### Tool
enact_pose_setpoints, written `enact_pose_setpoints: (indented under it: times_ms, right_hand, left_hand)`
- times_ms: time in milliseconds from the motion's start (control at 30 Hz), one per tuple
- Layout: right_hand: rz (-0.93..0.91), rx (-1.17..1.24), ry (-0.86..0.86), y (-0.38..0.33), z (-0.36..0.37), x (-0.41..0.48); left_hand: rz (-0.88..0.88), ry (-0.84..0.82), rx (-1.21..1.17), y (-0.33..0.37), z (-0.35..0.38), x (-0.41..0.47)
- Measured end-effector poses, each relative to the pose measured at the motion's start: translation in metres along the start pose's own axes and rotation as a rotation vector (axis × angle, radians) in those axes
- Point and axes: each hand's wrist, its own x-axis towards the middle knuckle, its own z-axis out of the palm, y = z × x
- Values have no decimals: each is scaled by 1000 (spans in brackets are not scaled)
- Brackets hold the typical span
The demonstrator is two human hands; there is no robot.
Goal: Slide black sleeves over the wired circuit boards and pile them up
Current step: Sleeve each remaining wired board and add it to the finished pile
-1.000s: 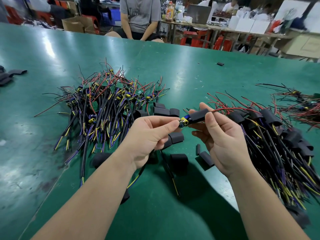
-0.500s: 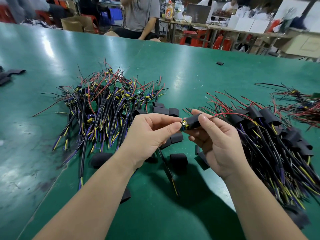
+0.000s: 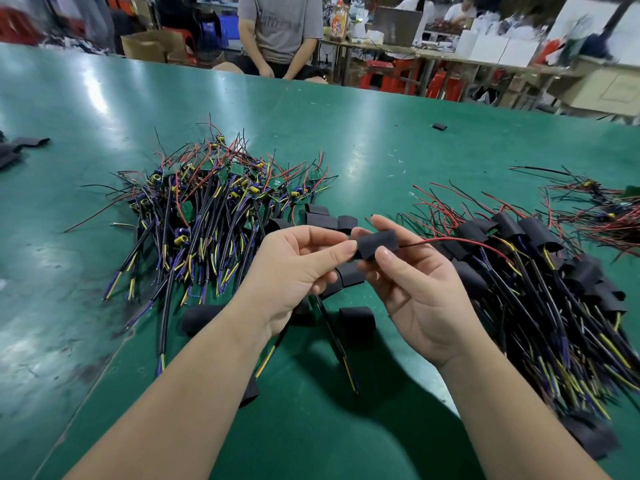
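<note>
Between my two hands is a black sleeve point(image 3: 377, 243) that covers a wired circuit board; a red wire leaves it to the right and a black cable hangs below. My left hand point(image 3: 294, 268) pinches the sleeve's left end. My right hand point(image 3: 412, 285) holds the sleeve between thumb and fingers. A heap of bare wired boards point(image 3: 214, 202) lies at the left. A heap of sleeved boards point(image 3: 540, 271) lies at the right. Loose black sleeves point(image 3: 356, 320) lie under and behind my hands.
The green table point(image 3: 363, 154) stretches far ahead. More loose wired boards point(image 3: 599, 206) lie at the far right, flat black sleeves point(image 3: 20, 147) at the far left, one stray sleeve point(image 3: 439, 126) far back. A seated person point(image 3: 280, 32) is across the table.
The sleeve has slid left over the board; the blue and yellow parts that showed at its left end are now covered. Both hands stayed together at the centre.
</note>
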Motion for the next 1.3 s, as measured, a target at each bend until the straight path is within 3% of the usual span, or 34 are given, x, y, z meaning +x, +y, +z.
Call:
enact_pose_setpoints:
  times_ms: [400, 733, 900, 1300]
  right_hand:
    - [-83, -116, 56, -6, 3, -1]
    - [-94, -75, 9, 1, 6, -1]
    - [-45, 3, -51, -7, 5, -3]
    - [-55, -64, -4, -1, 6, -2]
  left_hand:
    - [72, -72, 7, 6, -8, 0]
    - [236, 32, 138, 4, -7, -1]
    - [221, 11, 57, 6, -7, -1]
    - [217, -4, 29, 4, -4, -1]
